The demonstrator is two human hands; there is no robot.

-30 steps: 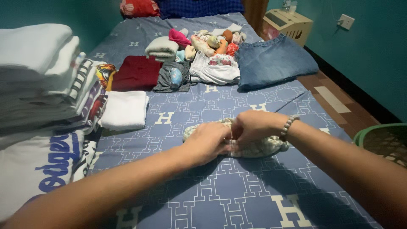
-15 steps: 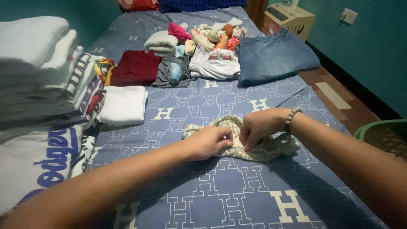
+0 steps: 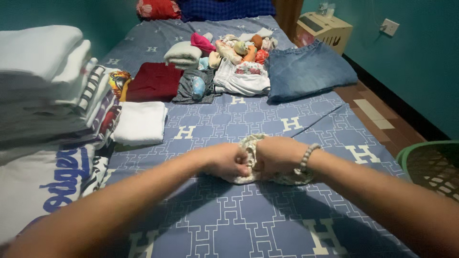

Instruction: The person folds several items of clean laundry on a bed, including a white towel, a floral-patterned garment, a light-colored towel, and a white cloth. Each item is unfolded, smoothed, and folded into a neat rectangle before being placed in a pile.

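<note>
A small pale patterned garment lies bunched on the blue patterned bedsheet in front of me. My left hand grips its left side and my right hand grips its right side, the two hands almost touching. A bead bracelet circles my right wrist. Most of the garment is hidden under my fingers.
A tall stack of folded clothes stands at the left, with a folded white towel beside it. Farther back lie a dark red cloth, a heap of small clothes and folded jeans. A green basket sits at the right.
The garment was spread wider half a second ago; my hands have drawn together and gathered it into a tighter bundle.
</note>
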